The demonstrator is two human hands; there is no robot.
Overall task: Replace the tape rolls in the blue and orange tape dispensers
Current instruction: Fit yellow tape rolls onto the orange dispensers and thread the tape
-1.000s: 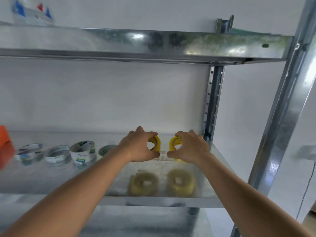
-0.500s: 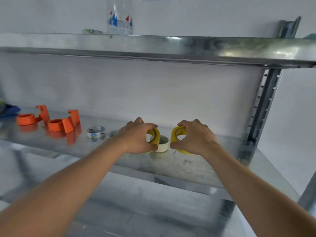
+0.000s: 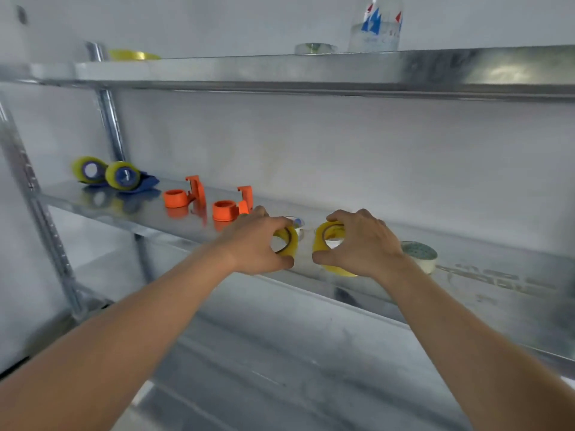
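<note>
My left hand (image 3: 255, 244) grips a yellow tape roll (image 3: 287, 242), held upright just above the middle shelf. Beside it, my right hand (image 3: 362, 244) grips a second yellow tape roll (image 3: 331, 247). The two rolls are a short gap apart. To the left on the shelf stand two orange tape dispensers (image 3: 183, 195) (image 3: 231, 206) with empty hubs. Farther left lie two blue tape dispensers (image 3: 90, 171) (image 3: 124, 176), each carrying a yellow roll.
A metal shelf (image 3: 466, 290) holds a pale tape roll (image 3: 418, 255) just right of my right hand; another small roll (image 3: 295, 223) sits behind my left hand. The upper shelf (image 3: 280, 70) carries a bottle (image 3: 375, 26), a clear roll and a yellow roll (image 3: 133, 55). Steel uprights stand at left.
Both hands have carried the yellow rolls leftward along the shelf. My view swung left, bringing the orange and blue dispensers into sight.
</note>
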